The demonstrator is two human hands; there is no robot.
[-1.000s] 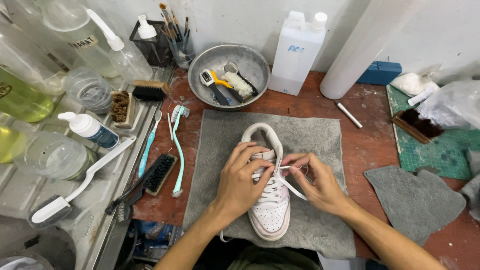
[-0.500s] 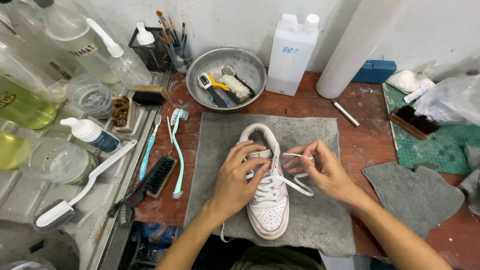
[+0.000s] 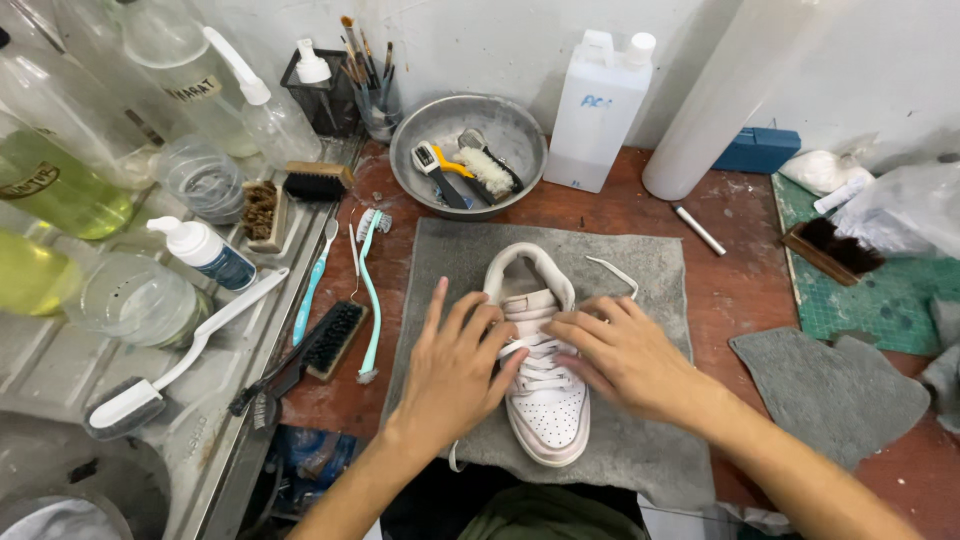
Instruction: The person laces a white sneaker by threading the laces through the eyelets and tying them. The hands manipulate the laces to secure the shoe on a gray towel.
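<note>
Left hand (image 3: pixel 455 365) spread flat, right hand (image 3: pixel 620 355) fingers bent
</note>
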